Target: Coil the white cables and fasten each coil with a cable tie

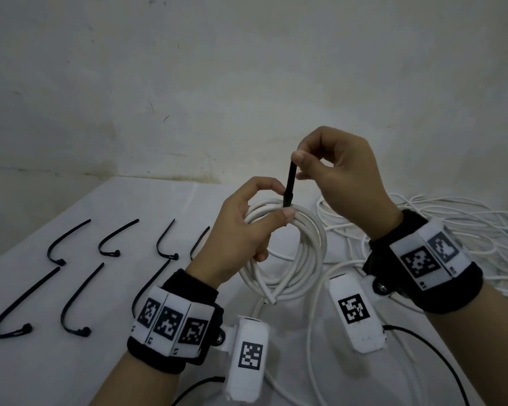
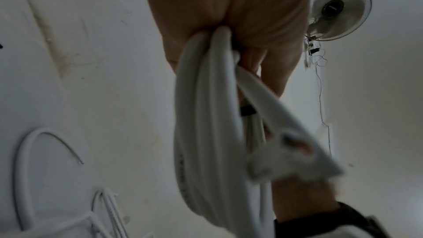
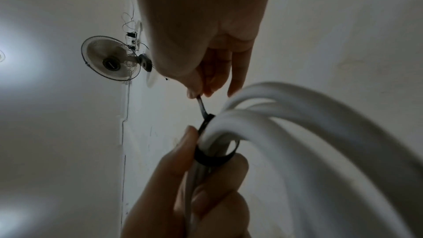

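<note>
A coil of white cable (image 1: 302, 256) hangs above the table, and my left hand (image 1: 247, 227) grips its top with fingers and thumb curled round the strands (image 2: 206, 115). A black cable tie (image 1: 289, 187) is looped round the coil's top (image 3: 213, 158), its tail standing straight up. My right hand (image 1: 335, 177) pinches the tail's upper end between thumb and fingertips (image 3: 196, 91). The left thumb (image 1: 286, 213) presses beside the tie's head. The coil's cut end (image 1: 272, 298) hangs at the bottom.
Several spare black cable ties (image 1: 71, 241) lie in rows on the white table (image 1: 100, 361) at the left. A tangle of loose white cable (image 1: 452, 230) covers the table's right side. A wall fan (image 3: 112, 59) shows in both wrist views.
</note>
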The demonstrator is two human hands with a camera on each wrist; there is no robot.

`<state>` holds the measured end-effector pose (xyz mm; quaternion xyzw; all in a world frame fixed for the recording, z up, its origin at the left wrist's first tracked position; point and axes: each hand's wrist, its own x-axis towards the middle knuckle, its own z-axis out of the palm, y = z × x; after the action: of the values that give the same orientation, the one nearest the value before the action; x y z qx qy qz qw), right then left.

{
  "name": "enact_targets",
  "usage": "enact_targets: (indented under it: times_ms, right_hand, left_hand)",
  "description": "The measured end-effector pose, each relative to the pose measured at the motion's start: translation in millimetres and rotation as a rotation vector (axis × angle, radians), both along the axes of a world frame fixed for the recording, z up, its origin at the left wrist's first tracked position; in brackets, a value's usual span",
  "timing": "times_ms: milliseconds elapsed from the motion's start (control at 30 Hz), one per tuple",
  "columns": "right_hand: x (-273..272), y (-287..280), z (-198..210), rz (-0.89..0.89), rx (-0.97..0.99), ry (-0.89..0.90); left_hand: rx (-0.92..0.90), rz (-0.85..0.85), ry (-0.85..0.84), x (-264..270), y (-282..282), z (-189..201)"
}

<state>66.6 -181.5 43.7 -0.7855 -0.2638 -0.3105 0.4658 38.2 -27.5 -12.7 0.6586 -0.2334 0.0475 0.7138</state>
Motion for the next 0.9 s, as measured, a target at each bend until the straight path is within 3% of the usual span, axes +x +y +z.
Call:
enact_targets:
  times_ms: [100,200,333,467,667,900]
  right_hand:
    - [0,3,-1,0.118,0.085,0.104]
    - [-3,7,4,0.202,0.052,0.200]
    - [-4,15,6,0.108,-0.127,0.095]
    - [1,13,4,0.013,-0.081,0.016]
    - [15,5,-9,-0.036,0.079,0.164]
    - [15,9,-13,0.068,0.173,0.299]
  left_hand:
    - [0.011,0.034,-0.010,1,2,0]
    - [-0.013,0.058,0.000,2,5,-1]
    - [-0.040,0.026,0.055,3,5,-1]
    - [-0.023,-0.032,0.093,3,6,1]
    - [0.016,-0.070,0.153,5,1,-4]
    - [-0.074,0.051,0.125,8,-2,-10]
